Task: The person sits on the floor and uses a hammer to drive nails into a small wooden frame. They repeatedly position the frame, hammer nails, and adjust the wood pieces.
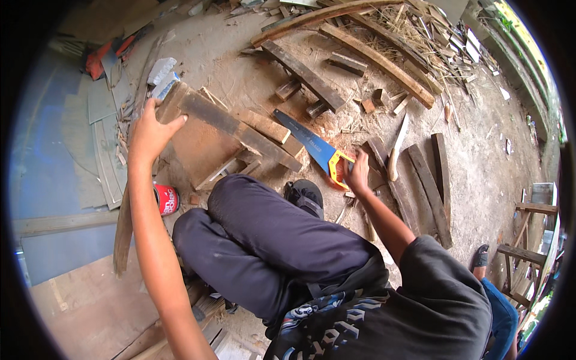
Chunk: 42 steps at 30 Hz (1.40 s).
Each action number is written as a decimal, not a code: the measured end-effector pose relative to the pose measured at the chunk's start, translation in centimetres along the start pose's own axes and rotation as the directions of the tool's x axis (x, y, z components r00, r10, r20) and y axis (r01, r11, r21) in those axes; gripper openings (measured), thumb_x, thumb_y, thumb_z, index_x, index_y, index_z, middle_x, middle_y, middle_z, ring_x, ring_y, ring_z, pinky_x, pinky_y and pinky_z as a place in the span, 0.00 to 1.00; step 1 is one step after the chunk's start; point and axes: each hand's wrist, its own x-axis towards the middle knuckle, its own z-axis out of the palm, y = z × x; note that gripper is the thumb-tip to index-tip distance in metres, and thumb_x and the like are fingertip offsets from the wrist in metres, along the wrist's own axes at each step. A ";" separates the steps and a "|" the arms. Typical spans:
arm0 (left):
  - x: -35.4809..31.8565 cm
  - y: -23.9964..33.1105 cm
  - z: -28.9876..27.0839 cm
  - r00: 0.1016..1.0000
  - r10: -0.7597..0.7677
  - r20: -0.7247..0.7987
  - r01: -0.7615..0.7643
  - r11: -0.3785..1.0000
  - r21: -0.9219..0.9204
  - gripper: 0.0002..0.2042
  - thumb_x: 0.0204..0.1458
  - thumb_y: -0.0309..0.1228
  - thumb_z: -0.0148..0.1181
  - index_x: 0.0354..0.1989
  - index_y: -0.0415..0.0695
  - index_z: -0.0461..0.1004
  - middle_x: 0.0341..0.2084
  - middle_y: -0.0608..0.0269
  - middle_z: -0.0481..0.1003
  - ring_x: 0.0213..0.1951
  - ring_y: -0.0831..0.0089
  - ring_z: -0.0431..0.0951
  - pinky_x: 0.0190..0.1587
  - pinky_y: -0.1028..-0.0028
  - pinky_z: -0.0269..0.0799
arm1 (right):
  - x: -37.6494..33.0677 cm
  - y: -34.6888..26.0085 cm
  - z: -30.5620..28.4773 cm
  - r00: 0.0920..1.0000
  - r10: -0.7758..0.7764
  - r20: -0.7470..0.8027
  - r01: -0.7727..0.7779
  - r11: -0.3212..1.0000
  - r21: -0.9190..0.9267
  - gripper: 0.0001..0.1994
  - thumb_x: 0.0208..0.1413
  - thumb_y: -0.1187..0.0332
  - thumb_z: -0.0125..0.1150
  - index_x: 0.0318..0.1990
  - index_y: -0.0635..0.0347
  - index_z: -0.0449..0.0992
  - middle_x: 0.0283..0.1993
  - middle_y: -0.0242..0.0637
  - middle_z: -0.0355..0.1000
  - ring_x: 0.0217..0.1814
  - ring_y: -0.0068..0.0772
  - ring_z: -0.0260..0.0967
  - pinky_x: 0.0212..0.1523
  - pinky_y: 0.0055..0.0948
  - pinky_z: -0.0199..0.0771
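Sawing step: right hand [358, 174] had its fingers closed on the orange handle of the handsaw [312, 146], blade lying past the fingertips. Left hand [150, 129] pressed open fingers on the wooden frame [210, 138]. Judged next: blade needs lining on the wood.

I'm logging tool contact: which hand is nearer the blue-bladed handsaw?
Right. The right hand grips the orange handle of the handsaw. The left hand is well away to the person's left, resting on the wooden frame.
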 end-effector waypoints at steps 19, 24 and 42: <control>4.9 4.9 1.2 0.995 0.091 -0.029 -0.086 0.985 0.152 0.28 0.43 0.51 0.75 0.49 0.45 0.83 0.43 0.46 0.84 0.47 0.51 0.85 0.53 0.56 0.79 | 17.4 -36.6 -5.2 0.592 -0.614 0.522 0.458 0.789 0.409 0.67 0.41 0.32 0.77 0.71 0.79 0.46 0.58 0.75 0.70 0.64 0.68 0.70 0.64 0.47 0.73; 2.1 5.7 0.5 0.899 0.393 -0.194 -0.358 0.913 0.195 0.32 0.45 0.48 0.74 0.56 0.42 0.79 0.52 0.45 0.81 0.56 0.50 0.80 0.58 0.57 0.74 | 14.6 -35.2 -1.4 0.767 -0.578 0.279 0.444 0.791 0.421 0.39 0.53 0.62 0.68 0.65 0.67 0.51 0.42 0.67 0.77 0.46 0.74 0.76 0.47 0.60 0.76; -13.5 -3.6 -17.1 0.976 -0.154 -0.152 0.193 0.936 0.295 0.35 0.47 0.56 0.74 0.59 0.43 0.79 0.50 0.50 0.82 0.52 0.62 0.82 0.57 0.64 0.75 | 21.2 -29.2 0.3 0.819 -0.572 0.051 0.397 0.628 0.669 0.32 0.56 0.64 0.73 0.63 0.62 0.61 0.50 0.55 0.80 0.53 0.46 0.81 0.51 0.39 0.78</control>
